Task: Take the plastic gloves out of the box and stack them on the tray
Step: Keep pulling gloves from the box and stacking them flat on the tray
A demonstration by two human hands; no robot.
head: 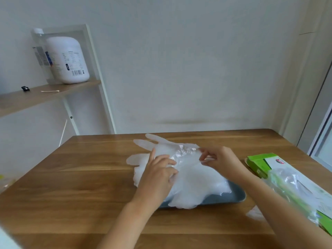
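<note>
Fingers (168, 161) on the left hand (158, 175) are bent down into the plastic and look to be pinching the near side of the top glove (183, 151). The index one sticks out straighter along the heap. The right hand (221, 162) has its fingertips (204, 155) closed narrow on that same glove's crinkled edge, so both hands are holding it over the pile.

Biggest thing down: the wooden surface (89, 177) carries everything. The green box (260, 161) lies flat at the right edge, with a wad of clear gloves (291, 184) bulging out of it, so I'd say there's plenty left to pull. The blue-grey tray (233, 194) sits in the middle, mostly buried, only its near right corner showing. The glove stack (194, 182) on it is already pretty fat and cloudy white. It spills past the tray on the far and left sides, with glove tips splayed onto the wood. My guess is somewhere around midway, but no way to count layers.

Smallest bit: one loose scrap of plastic (255, 213) lies on the wood near the tray's right corner, by the right forearm. It probably belongs on the pile too.
</note>
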